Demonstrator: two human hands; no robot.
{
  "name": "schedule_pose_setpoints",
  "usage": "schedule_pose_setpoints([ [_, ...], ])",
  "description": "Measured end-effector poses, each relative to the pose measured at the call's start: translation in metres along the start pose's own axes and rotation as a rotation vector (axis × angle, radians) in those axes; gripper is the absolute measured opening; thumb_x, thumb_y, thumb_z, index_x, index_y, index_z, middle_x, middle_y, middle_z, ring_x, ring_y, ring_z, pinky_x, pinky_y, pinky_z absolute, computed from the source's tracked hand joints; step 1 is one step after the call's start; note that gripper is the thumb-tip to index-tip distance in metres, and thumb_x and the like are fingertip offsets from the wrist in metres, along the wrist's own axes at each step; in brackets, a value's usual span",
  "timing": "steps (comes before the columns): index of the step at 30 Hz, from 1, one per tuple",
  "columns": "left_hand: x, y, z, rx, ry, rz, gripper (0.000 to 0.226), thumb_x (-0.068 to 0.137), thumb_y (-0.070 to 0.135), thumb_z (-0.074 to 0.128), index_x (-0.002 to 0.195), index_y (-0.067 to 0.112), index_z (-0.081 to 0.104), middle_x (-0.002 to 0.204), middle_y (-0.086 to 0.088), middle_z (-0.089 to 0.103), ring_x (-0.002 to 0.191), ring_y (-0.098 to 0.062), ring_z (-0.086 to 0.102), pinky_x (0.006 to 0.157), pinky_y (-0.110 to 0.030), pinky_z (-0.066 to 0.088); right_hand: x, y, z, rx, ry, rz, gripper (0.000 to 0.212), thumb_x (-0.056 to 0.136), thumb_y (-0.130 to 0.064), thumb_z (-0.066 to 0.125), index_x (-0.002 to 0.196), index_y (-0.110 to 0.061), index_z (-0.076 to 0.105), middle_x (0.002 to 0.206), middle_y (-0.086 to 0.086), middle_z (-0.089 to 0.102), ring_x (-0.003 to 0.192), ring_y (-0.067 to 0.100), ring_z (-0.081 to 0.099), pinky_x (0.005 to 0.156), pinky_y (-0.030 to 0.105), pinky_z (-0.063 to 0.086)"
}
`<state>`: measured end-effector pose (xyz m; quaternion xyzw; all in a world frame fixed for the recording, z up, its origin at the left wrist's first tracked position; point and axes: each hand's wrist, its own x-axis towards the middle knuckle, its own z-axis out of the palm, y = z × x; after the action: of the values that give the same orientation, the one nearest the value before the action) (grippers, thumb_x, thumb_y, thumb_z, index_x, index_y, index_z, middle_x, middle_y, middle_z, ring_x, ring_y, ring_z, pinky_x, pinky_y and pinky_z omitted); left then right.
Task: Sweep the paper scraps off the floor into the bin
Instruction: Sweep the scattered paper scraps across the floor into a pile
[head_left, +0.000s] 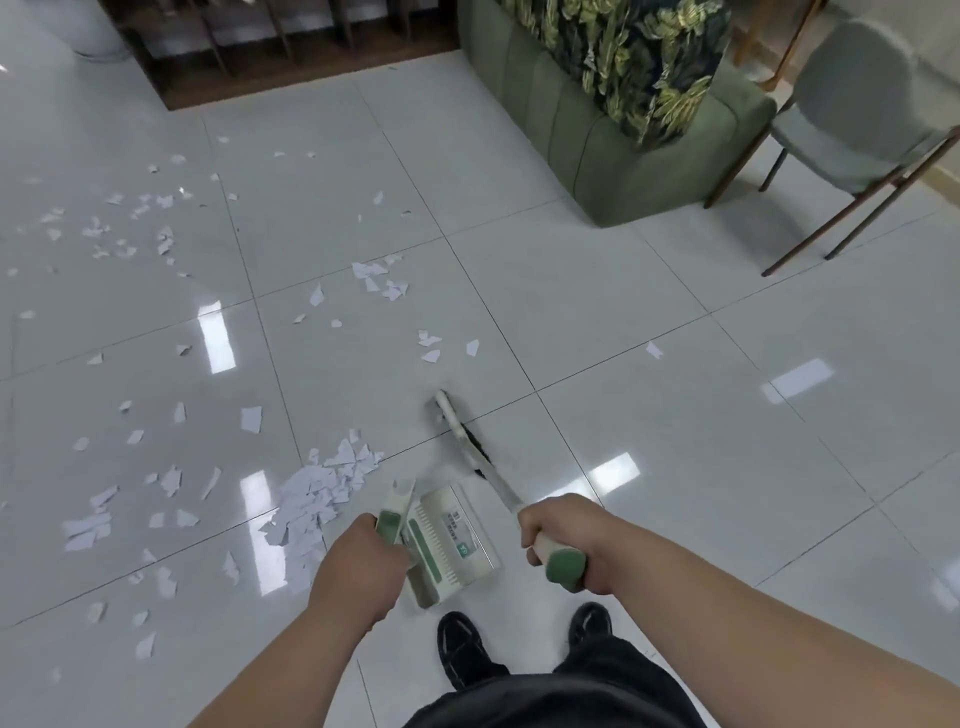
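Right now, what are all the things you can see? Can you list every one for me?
paper scraps: many, white, scattered over the left of the floor, with a pile beside the dustpan
broom: one, white with a green grip, head down on the floor ahead
dustpan: one, white and green, between the hands
floor: one, pale shiny tiles, all around
sofa: one, green, top right
leafy cushion: one, dark with green-yellow leaves, on the sofa
chair: one, grey with dark legs, far right
shelf: one, brown wood, top left
shoes: two, black, bottom
left hand: holds the dustpan's handle
right hand: holds the broom's handle
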<state>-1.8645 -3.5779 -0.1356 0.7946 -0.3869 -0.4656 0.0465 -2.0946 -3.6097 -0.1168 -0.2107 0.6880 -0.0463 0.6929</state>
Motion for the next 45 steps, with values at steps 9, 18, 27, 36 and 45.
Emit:
schedule_pose_setpoints([
  [9, 0.002, 0.013, -0.017, -0.085, 0.077, -0.099, 0.006, 0.089, 0.01, 0.046, 0.091, 0.013, 0.051, 0.069, -0.006, 0.052, 0.052, -0.023, 0.047, 0.044, -0.019, 0.033, 0.004, -0.055, -0.035, 0.105, -0.08, -0.023, 0.027, 0.072, -0.006, 0.057, 0.099, -0.011, 0.058, 0.065, 0.011, 0.057, 0.039, 0.014, 0.034, 0.041, 0.018, 0.023],
  [18, 0.036, 0.123, 0.02, -0.031, 0.079, -0.049, 0.009, 0.089, 0.012, 0.048, 0.095, 0.013, 0.055, 0.072, -0.006, 0.056, 0.053, -0.023, 0.051, 0.045, -0.021, 0.036, 0.016, -0.105, -0.156, 0.043, 0.124, -0.088, 0.017, 0.073, -0.004, 0.06, 0.089, -0.008, 0.062, 0.062, 0.012, 0.061, 0.04, 0.018, 0.044, 0.046, 0.02, 0.026],
  [27, 0.07, 0.255, 0.068, 0.023, 0.147, -0.008, 0.012, 0.086, 0.014, 0.047, 0.094, 0.015, 0.056, 0.071, -0.007, 0.058, 0.05, -0.024, 0.053, 0.046, -0.023, 0.039, 0.061, -0.154, -0.329, 0.141, 0.338, -0.094, 0.016, 0.072, -0.005, 0.06, 0.087, -0.009, 0.06, 0.082, 0.015, 0.055, 0.054, 0.02, 0.039, 0.049, 0.019, 0.028],
  [36, 0.093, 0.338, 0.092, -0.057, 0.184, -0.064, 0.011, 0.087, 0.005, 0.045, 0.083, 0.014, 0.05, 0.06, -0.007, 0.043, 0.042, -0.022, 0.039, 0.042, -0.019, 0.031, 0.111, -0.178, -0.436, 0.087, 0.411, -0.023, 0.01, 0.073, -0.005, 0.059, 0.077, -0.011, 0.052, 0.068, 0.009, 0.047, 0.05, 0.019, 0.033, 0.045, 0.018, 0.029],
  [45, 0.103, 0.329, 0.085, -0.183, 0.242, -0.198, 0.007, 0.086, 0.004, 0.049, 0.089, 0.005, 0.056, 0.065, -0.011, 0.048, 0.046, -0.023, 0.042, 0.05, -0.027, 0.037, 0.13, -0.2, -0.39, -0.026, 0.218, -0.038, 0.009, 0.073, -0.004, 0.061, 0.073, -0.008, 0.052, 0.071, 0.01, 0.049, 0.059, 0.023, 0.038, 0.049, 0.022, 0.028],
])
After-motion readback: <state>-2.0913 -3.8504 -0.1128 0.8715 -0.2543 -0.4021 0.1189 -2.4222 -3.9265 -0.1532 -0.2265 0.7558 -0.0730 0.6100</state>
